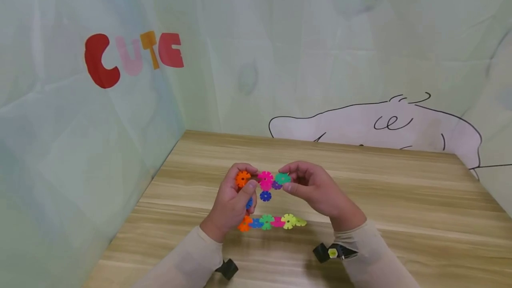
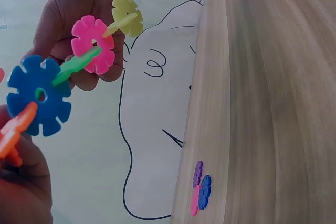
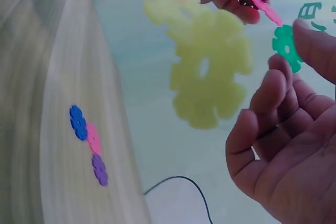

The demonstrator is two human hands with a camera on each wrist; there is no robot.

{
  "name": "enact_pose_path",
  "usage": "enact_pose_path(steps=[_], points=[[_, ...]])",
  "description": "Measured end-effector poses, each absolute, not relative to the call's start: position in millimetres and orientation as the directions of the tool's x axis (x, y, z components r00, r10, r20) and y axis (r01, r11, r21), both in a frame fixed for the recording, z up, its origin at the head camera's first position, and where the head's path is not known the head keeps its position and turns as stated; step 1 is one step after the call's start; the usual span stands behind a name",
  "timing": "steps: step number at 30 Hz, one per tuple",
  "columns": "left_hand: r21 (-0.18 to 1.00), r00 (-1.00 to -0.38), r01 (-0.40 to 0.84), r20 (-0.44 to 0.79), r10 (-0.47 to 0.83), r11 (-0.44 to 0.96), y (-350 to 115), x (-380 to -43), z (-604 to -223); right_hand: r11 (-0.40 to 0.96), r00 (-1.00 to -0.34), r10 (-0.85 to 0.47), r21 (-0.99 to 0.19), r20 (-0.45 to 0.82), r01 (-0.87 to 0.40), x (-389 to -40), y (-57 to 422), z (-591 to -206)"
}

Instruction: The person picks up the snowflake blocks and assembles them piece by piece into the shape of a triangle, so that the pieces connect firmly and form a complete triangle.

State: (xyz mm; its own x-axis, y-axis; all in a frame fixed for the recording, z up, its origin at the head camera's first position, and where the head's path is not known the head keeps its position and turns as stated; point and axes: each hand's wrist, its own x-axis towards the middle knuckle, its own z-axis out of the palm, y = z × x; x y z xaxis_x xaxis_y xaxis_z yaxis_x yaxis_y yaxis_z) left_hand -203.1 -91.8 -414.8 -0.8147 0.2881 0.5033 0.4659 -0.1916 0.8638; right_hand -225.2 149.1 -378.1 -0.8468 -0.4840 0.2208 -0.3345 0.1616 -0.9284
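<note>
Joined plastic snowflake discs form one assembly held above the table. My left hand [image 1: 231,197] grips its left side around an orange disc [image 1: 242,179] and a blue disc [image 1: 249,202]. At the upper right end, my right hand [image 1: 316,186] pinches a green disc [image 1: 282,178] between thumb and finger, the other fingers loosely bent. A pink disc [image 1: 266,176] sits between the hands. The lower row runs from orange [image 1: 245,223] through blue, green [image 1: 266,222] and pink to yellow discs [image 3: 210,72], blurred in the right wrist view. The left hand hides part of the joints.
On the wooden table [image 1: 400,199] lies a joined piece of blue [image 3: 78,123], pink [image 3: 93,139] and purple [image 3: 100,170] discs, beyond the held assembly. A printed cloth wall [image 1: 248,48] borders the table at the back and left.
</note>
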Motion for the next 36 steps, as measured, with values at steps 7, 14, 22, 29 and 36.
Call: enact_pose_path(steps=[7,14,22,29,36], points=[[0.851,-0.794,0.487,0.524,0.308,-0.195,-92.2,-202.5,-412.9,0.081,-0.837,-0.498,-0.949,0.226,-0.304,-223.6,147.3,-379.6],[0.846,-0.788,0.491,0.533,0.308,-0.207,-91.2,-201.4,-411.8,0.025,-0.798,-0.560,-0.958,0.223,-0.285,-222.4,149.9,-380.6],[0.850,-0.779,0.477,0.527,0.340,-0.224,-91.5,-199.8,-412.2,0.006,-0.794,-0.566,-0.962,0.221,-0.271,-221.7,147.8,-381.1],[0.852,-0.767,0.478,0.523,0.372,-0.212,-91.6,-197.9,-412.7,-0.072,-0.769,-0.592,-0.966,0.243,-0.250,-221.5,148.4,-384.7],[0.858,-0.762,0.471,0.513,0.395,-0.205,-91.0,-196.9,-413.4,-0.055,-0.772,-0.598,-0.972,0.217,-0.230,-221.4,147.9,-384.3]])
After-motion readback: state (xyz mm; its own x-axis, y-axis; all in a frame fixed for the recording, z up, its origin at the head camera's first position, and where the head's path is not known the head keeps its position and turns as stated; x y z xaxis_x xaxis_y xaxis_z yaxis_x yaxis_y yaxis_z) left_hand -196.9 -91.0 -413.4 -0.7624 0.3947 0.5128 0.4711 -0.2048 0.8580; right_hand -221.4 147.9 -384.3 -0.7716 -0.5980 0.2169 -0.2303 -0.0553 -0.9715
